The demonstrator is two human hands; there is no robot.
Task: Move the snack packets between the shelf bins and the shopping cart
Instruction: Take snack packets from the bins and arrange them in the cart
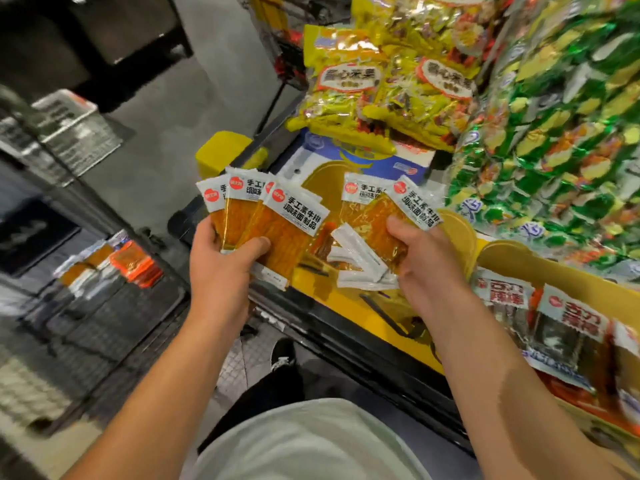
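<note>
Above the yellow shelf bin, left hand grip clasping fanned snack packets, right hand pinching more

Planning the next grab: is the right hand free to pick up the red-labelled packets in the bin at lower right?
Probably not yet: the right hand already grips orange packets, though the red-labelled packets lie uncovered nearby.

A shop aisle.
Beyond the hands, shelf bins heaped with bagged snacks; a wire cart sits left.
</note>
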